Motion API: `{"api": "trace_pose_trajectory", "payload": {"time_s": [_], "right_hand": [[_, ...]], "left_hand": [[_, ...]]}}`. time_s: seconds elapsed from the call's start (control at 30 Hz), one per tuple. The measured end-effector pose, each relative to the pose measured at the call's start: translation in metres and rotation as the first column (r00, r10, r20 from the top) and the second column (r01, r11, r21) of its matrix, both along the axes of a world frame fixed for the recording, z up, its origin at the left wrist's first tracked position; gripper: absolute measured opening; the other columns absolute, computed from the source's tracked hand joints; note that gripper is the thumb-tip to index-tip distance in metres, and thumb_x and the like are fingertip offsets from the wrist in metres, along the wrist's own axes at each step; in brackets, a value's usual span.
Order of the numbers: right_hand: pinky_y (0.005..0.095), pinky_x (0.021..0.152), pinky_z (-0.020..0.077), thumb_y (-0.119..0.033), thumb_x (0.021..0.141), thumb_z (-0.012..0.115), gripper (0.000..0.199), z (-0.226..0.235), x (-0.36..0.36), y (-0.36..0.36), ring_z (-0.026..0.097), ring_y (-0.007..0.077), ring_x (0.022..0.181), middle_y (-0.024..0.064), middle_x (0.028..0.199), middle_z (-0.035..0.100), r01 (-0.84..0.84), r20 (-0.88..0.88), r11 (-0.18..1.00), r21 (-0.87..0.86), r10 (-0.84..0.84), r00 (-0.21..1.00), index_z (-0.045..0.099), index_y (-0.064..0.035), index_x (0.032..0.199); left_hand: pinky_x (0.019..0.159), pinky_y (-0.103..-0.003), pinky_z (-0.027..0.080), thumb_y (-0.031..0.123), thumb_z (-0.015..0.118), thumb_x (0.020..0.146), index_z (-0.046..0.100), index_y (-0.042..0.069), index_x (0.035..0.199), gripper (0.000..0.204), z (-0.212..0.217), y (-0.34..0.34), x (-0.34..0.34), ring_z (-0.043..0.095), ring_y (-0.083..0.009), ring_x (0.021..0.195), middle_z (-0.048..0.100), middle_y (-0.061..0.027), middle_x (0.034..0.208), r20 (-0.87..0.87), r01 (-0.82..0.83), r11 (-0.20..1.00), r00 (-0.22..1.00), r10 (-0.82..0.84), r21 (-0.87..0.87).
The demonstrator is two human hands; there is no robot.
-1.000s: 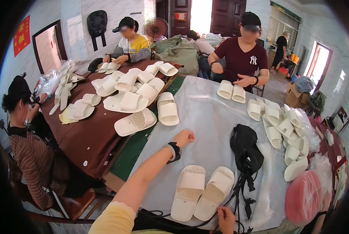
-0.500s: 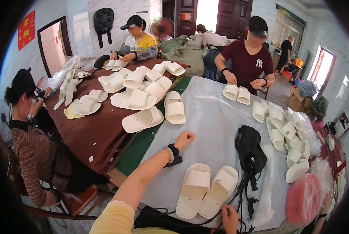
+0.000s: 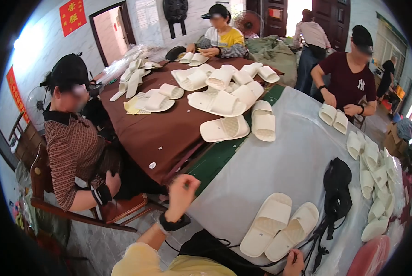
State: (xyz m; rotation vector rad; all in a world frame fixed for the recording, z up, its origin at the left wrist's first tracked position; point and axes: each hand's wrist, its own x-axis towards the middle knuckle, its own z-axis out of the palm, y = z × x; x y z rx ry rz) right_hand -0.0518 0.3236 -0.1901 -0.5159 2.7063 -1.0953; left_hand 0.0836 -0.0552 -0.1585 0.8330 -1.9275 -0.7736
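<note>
My left hand (image 3: 183, 197) is raised near the left edge of the grey sheet, with a dark band at its wrist. Its fingers curl in toward the thumb; anything between them is too small to make out. At the near edge, my right hand (image 3: 294, 263) is closed, fingertips together, just beside the heel of a cream slipper (image 3: 292, 232). Whatever it may pinch is hidden. A second cream slipper (image 3: 266, 224) lies alongside to the left, open toe pointing away from me. Both lie sole down on the grey sheet (image 3: 243, 170).
A black strapped bag (image 3: 337, 191) lies right of the pair. Slippers are heaped on the brown cloth (image 3: 137, 124) and at the right (image 3: 376, 179). A red plastic-wrapped roll (image 3: 369, 257) stands lower right. Co-workers sit at left (image 3: 77, 152), far side (image 3: 224, 37) and right (image 3: 348, 73).
My view has swung left, so the table appears further right. My left hand has drawn back from over the sheet to its left edge. My right hand stays close to the slipper's heel.
</note>
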Motion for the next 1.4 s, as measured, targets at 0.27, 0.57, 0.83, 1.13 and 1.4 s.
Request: {"api": "trace_pose_trajectory", "payload": {"time_s": [0.27, 0.57, 0.83, 1.13, 1.4], "right_hand": [[0.0370, 0.080, 0.0423, -0.025, 0.089, 0.049, 0.027, -0.012, 0.000, 0.004, 0.055, 0.0325, 0.092, 0.0158, 0.098, 0.060, -0.006, -0.110, 1.000, -0.001, 0.006, 0.994, 0.057, -0.0024, 0.101], [0.0363, 0.081, 0.0423, -0.025, 0.090, 0.049, 0.027, -0.002, 0.001, 0.000, 0.055, 0.0325, 0.092, 0.0166, 0.098, 0.059, -0.005, -0.104, 1.000, -0.016, 0.003, 0.995, 0.057, -0.0016, 0.101], [0.0366, 0.082, 0.0421, -0.025, 0.090, 0.049, 0.027, 0.006, 0.009, -0.005, 0.055, 0.0333, 0.093, 0.0172, 0.100, 0.059, 0.031, -0.061, 0.999, -0.013, -0.032, 0.998, 0.057, -0.0013, 0.101], [0.0216, 0.058, 0.0411, -0.012, 0.086, 0.054, 0.015, -0.018, 0.002, 0.003, 0.052, 0.0085, 0.062, 0.0036, 0.069, 0.057, 0.117, 0.000, 0.954, -0.277, -0.122, 0.993, 0.058, 0.0019, 0.092], [0.0205, 0.057, 0.0421, -0.011, 0.086, 0.055, 0.017, 0.029, -0.014, 0.008, 0.055, 0.0076, 0.062, 0.0045, 0.070, 0.058, 0.252, 0.217, 0.890, -0.380, -0.179, 0.959, 0.057, 0.0013, 0.098]], "left_hand": [[0.060, -0.028, 0.040, 0.015, 0.066, 0.077, 0.058, 0.003, 0.077, 0.015, 0.011, -0.073, 0.077, 0.048, -0.0164, 0.063, 0.055, -0.0050, 0.072, 0.027, -0.474, 0.857, 0.872, 0.488, -0.201], [0.054, -0.019, 0.035, 0.016, 0.077, 0.067, 0.059, 0.006, 0.084, 0.027, 0.015, -0.113, 0.098, 0.044, -0.0055, 0.058, 0.047, 0.0076, 0.069, -0.011, -0.248, 0.901, 0.963, 0.269, 0.357], [0.056, -0.017, 0.030, 0.029, 0.059, 0.085, 0.055, 0.011, 0.082, 0.019, 0.013, -0.071, 0.103, 0.039, -0.0017, 0.062, 0.045, 0.0069, 0.069, -0.276, -0.153, 0.771, 0.876, 0.396, 0.618], [0.069, -0.025, 0.043, 0.006, 0.060, 0.080, 0.057, 0.003, 0.092, 0.013, 0.000, 0.089, 0.008, 0.054, -0.0169, 0.075, 0.058, -0.0061, 0.081, 0.071, 0.412, 0.865, 0.891, -0.448, 0.286], [0.084, -0.035, 0.040, 0.017, 0.065, 0.077, 0.054, 0.007, 0.112, 0.039, -0.006, 0.154, -0.017, 0.049, -0.0275, 0.105, 0.050, -0.0124, 0.115, 0.449, 0.762, 0.647, 0.572, -0.686, 0.018]]}}
